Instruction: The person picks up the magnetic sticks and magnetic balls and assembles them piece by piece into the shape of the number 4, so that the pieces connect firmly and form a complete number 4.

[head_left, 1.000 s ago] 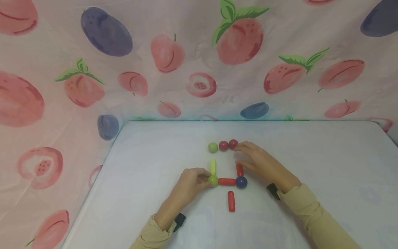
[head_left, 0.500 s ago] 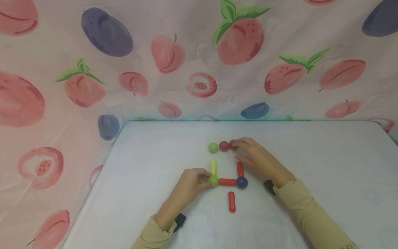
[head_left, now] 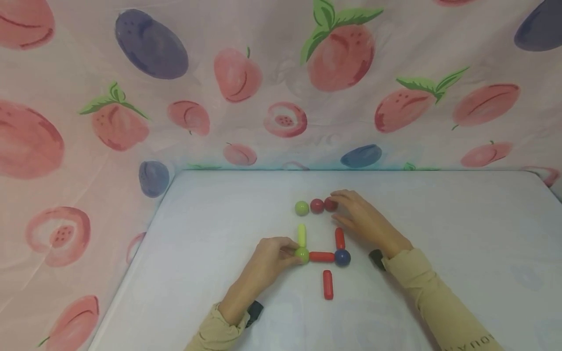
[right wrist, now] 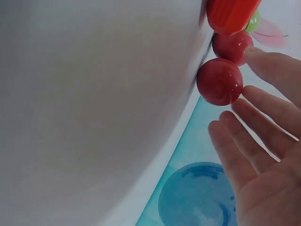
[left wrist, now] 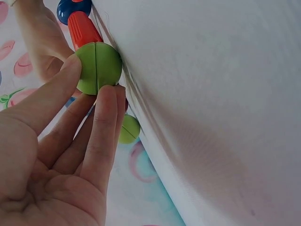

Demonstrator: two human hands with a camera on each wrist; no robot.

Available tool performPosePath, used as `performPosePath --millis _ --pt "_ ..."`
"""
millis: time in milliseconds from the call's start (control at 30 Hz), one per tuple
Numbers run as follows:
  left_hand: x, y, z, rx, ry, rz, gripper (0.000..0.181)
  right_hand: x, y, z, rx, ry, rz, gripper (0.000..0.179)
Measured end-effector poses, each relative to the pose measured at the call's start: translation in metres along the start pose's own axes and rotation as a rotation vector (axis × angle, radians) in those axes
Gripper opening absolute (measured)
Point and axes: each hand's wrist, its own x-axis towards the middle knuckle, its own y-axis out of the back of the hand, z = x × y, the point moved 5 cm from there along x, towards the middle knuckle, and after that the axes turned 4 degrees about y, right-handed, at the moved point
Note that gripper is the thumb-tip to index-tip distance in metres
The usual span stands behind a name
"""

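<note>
Pink fruit-print cloth point(head_left: 246, 29) hangs at L and behind a white, flat tabletop point(head_left: 197, 234); beige, rolled fabric sleeve point(head_left: 221, 329) and small black wrist device point(head_left: 254, 313) lead to L hand point(head_left: 269, 256), thumb and fingertips pinching a glossy lime-green ball point(head_left: 304, 255), its seam visible in L wrist view; straight yellow-green rod point(head_left: 301, 235) runs from that ball toward table's far edge, stopping short of a second lime-green ball point(head_left: 301, 208), first in a back row; next along, w/ a small gap, a glossy dark-red ball point(head_left: 317, 205), then its twin, the end red ball point(head_left: 330, 204), just beside it; nearer the person, a ridged bright-red rod point(head_left: 322, 257) lies crosswise btwn held ball and a glossy dark-blue ball point(head_left: 342, 257); a loose red rod point(head_left: 328, 284) lies apart, closest to the person; upright red rod point(head_left: 340, 238), as seen from above, runs from blue ball toward back row; at R, R hand point(head_left: 362, 219) has thumb and fingers spread loosely about end red ball, not closed on it; cannot tell if fingertips touch; second black device point(head_left: 376, 259) and beige R sleeve point(head_left: 439, 297), w/ partial dark lettering, complete the R side.
</note>
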Motion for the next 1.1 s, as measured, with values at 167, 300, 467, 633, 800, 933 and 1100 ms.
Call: performPosePath --millis 167,300,467,633,800,933,1100 --pt "0.000 0.000 0.000 -0.002 -0.008 -0.006 0.029 0.003 -0.003 0.002 -0.006 -0.009 -0.009 0.052" --pt "0.000 0.000 0.001 -0.008 -0.016 -0.010 0.028 0.006 -0.004 0.003 0.009 -0.020 -0.009 0.047" --pt "-0.001 -0.001 0.000 -0.011 -0.002 -0.016 0.028 0.010 -0.003 0.004 0.034 -0.047 -0.009 0.036" --pt "-0.002 -0.001 0.000 -0.014 0.008 -0.023 0.028 0.012 -0.001 0.003 0.059 -0.053 0.002 0.030" --pt "-0.003 -0.002 0.000 -0.020 0.016 -0.030 0.028 0.013 -0.001 0.003 0.088 -0.079 0.012 0.028" --pt "-0.004 -0.002 0.001 -0.014 0.021 -0.029 0.029 0.013 -0.001 0.002 0.090 -0.085 0.016 0.028" --pt "-0.004 -0.002 0.001 -0.008 0.023 -0.022 0.029 0.014 -0.001 0.003 0.096 -0.089 0.025 0.028"
